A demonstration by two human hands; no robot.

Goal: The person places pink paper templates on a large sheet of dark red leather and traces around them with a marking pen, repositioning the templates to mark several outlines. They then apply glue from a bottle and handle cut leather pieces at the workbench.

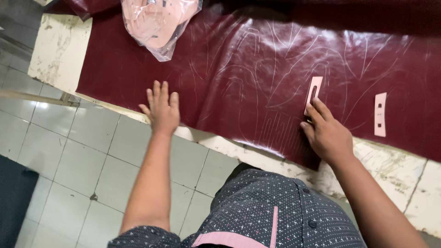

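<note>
Glossy dark red leather sheet (257, 69) with pale scratched lines; matt pink card template (314, 92); crinkled clear plastic bag (158, 23); worn, stained tabletop (59, 50).

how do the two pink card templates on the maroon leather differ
The slotted template lies under the right hand, whose fingers hold it down; the notched template lies untouched further right. The slotted template has one long slot and leans to the right; the notched template has two small cutouts and stands nearly upright. Both are pale pink strips lying flat on the maroon leather sheet.
</note>
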